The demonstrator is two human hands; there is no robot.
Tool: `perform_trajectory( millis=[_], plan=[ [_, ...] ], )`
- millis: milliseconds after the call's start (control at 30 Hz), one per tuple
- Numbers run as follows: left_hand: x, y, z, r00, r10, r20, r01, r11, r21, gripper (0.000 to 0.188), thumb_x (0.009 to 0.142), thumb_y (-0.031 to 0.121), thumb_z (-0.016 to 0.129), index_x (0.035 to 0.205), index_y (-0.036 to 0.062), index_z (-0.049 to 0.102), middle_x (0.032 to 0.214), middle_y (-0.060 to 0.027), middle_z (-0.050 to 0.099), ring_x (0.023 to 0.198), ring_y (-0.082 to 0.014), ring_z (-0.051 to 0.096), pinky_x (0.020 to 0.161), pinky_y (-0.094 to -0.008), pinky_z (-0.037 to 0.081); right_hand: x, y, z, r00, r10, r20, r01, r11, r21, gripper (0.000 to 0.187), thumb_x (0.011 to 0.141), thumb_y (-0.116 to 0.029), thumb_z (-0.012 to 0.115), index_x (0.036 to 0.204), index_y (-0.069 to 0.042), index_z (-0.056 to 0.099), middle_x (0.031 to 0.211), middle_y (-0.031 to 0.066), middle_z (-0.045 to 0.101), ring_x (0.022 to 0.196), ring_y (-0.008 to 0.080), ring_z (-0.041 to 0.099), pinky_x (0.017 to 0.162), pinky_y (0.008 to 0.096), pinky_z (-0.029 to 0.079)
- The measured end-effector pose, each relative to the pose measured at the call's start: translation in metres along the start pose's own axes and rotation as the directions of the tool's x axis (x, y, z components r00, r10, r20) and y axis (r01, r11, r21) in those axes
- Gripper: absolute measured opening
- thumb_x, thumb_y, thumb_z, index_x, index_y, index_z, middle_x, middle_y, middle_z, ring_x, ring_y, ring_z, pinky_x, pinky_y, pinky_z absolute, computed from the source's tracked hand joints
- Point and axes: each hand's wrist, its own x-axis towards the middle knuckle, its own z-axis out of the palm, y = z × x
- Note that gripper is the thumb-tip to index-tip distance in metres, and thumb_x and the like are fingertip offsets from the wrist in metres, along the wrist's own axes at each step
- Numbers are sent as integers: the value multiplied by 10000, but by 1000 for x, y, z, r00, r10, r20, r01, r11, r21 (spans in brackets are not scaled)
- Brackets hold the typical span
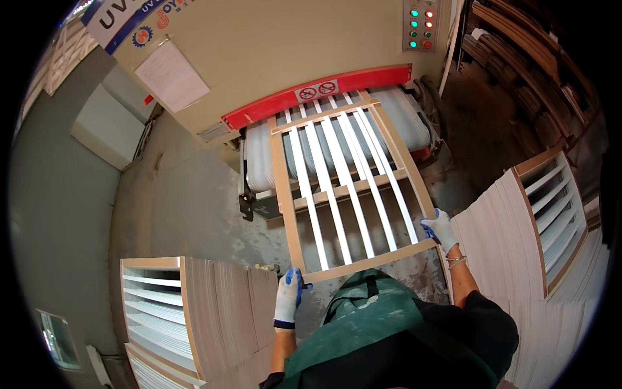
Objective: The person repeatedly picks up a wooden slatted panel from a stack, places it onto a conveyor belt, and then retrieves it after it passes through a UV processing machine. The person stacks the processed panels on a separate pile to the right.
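The slatted frame [350,187], tan-edged with white slats, lies ahead of me, its far end out of sight under the red bar [372,77] and its near end out over the floor [178,194]. My left hand [289,297] grasps the near left corner and my right hand [441,230] grasps the near right one, both gloved in white and blue. I judge the step to be feeding the frame in, so I should hold both corners at one height, push evenly from the two sides, and run its cross rails in line with the bar so it doesn't skew. Beneath the far part is the ribbed grey belt [403,117]; I'd let it carry the weight and release well short of the bar, fingers clear of the opening. Behind rises the beige machine [278,52], with lit buttons [421,24] at upper right. Stacks of similar frames stand on either side, the left stack [223,305] and the right stack [495,236], so I'd watch my elbows. My green apron [369,318] is near the trailing edge and should stay off it.
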Motion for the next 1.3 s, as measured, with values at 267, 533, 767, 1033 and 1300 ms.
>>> perform_trajectory(
  millis=[267, 533, 767, 1033, 1300],
  plan=[
    [-49, -55, -4, 998, 14, 68, -16, 1000, 27, 405, 1074, 314, 454, 845, -11, 533, 713, -75, 534, 692, -199, 661, 672, -366, 534, -70, 21, -20, 995, 92, -30, -89, 992, 86, 293, 800, -60, 774, 1043, 7, 624, 734, 52, 636, 547, 119, 591, 481, 292, 485],
    [-92, -47, -8, 989, 43, 145, -52, 997, 56, 413, 1074, 329, 444, 941, -43, 563, 747, -146, 610, 696, -241, 697, 661, -356, 516, -108, 47, -29, 989, 84, -120, -92, 994, -62, 240, 789, -110, 780, 957, 19, 666, 708, 70, 653, 565, 149, 617, 508, 323, 493],
    [-105, -64, -9, 986, 7, 165, -6, 1000, -4, 423, 1078, 341, 447, 922, -36, 557, 746, -131, 588, 695, -217, 673, 647, -338, 498, -118, 80, -33, 980, 65, -190, -86, 991, -107, 328, 792, -178, 791, 1031, 16, 681, 722, 92, 667, 577, 180, 636, 562, 343, 518],
    [-111, -64, -9, 977, 117, 178, -134, 987, 89, 393, 1069, 309, 461, 845, -10, 501, 697, -123, 536, 643, -238, 611, 641, -385, 496, -133, 53, -34, 987, 97, -131, -112, 988, -105, 402, 795, -200, 789, 1135, -15, 680, 814, 114, 707, 646, 187, 670, 594, 343, 529],
    [-118, -50, -6, 982, 97, 161, -121, 982, 145, 395, 1069, 306, 442, 864, -23, 521, 738, -189, 590, 654, -312, 621, 653, -410, 488, -116, 73, -32, 988, 64, -142, -81, 989, -124, 465, 773, -193, 813, 1150, 26, 653, 839, 133, 708, 669, 175, 680, 595, 339, 543]
  ],
)
